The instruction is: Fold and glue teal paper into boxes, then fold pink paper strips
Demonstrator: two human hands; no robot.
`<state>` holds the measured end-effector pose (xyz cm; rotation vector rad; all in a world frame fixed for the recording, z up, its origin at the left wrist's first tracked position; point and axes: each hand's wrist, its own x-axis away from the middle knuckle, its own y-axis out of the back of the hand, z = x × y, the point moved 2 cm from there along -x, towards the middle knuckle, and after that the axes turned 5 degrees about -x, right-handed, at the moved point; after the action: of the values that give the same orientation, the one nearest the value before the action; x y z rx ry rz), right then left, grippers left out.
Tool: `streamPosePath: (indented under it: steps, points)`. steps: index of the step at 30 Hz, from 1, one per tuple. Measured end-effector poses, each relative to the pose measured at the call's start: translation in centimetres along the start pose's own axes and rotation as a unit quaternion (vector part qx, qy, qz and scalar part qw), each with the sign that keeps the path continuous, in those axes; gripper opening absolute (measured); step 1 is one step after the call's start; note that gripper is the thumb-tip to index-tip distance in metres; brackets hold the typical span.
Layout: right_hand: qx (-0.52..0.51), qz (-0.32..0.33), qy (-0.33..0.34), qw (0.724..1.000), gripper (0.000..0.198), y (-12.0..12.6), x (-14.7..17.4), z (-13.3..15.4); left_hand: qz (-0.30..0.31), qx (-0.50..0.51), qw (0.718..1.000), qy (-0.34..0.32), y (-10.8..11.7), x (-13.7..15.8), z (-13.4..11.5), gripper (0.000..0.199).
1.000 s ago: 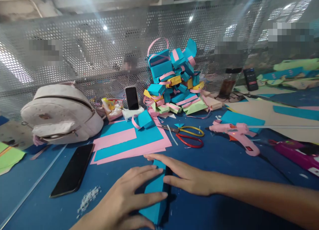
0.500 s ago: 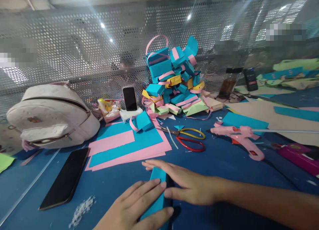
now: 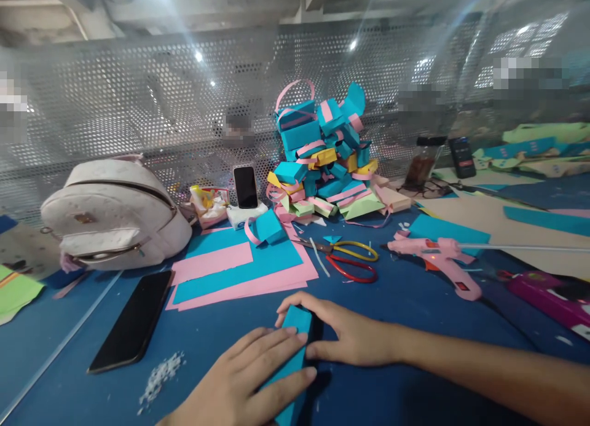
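A long, narrow piece of folded blue paper (image 3: 297, 318), box-like in shape, is on the table in front of me. My left hand (image 3: 258, 367) lies over its top, the fingers stretched across it and the thumb by its right edge, holding it. Around its far end curves my right hand (image 3: 338, 331), fingertips behind the end and thumb against the right side. Both hands cover much of the paper. Beyond them are scissors (image 3: 338, 252) with one yellow and one red handle, and a pink glue gun (image 3: 440, 257) to the right.
Blue and pink sheets (image 3: 239, 269) lie ahead, under a small blue paper bag (image 3: 270, 226). Behind stands a pile of paper bags (image 3: 318, 161). On the left are a black phone (image 3: 133, 321), paper scraps (image 3: 161, 377) and a white backpack (image 3: 117, 214). A magenta case (image 3: 548, 297) lies right.
My right hand's fingers have drawn in and curled around the far end of the blue paper. My left hand stays on it. The view has tilted up slightly.
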<state>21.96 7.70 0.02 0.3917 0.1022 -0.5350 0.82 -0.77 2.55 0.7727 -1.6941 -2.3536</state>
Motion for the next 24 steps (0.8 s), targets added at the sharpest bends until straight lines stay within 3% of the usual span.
streamPosePath:
  steps: [7, 17, 20, 22, 24]
  points:
    - [0.026, -0.013, 0.026, 0.999, 0.049, -0.4, 0.1, 0.1, 0.06, 0.053, 0.997, 0.021, -1.1, 0.9, -0.3, 0.057]
    - [0.077, -0.141, 0.04, 0.986, 0.037, 0.0, -0.4, -0.3, -0.003, 0.159, 0.98, 0.118, -0.3, 0.8, -0.6, 0.051]
    - [0.105, -0.22, 0.04, 0.969, 0.032, 1.2, -0.7, -1.0, -0.01, 0.135, 0.969, 0.209, -0.1, 0.8, 1.6, 0.046]
    - [0.112, -0.273, 0.035, 0.955, 0.029, 2.3, -0.9, -1.9, -0.01, 0.107, 0.946, 0.305, 0.2, 1.3, 4.9, 0.041]
    - [0.118, -0.313, 0.033, 0.942, 0.027, 3.2, -1.1, -3.1, 0.005, 0.095, 0.93, 0.356, 0.5, 2.2, 9.1, 0.034]
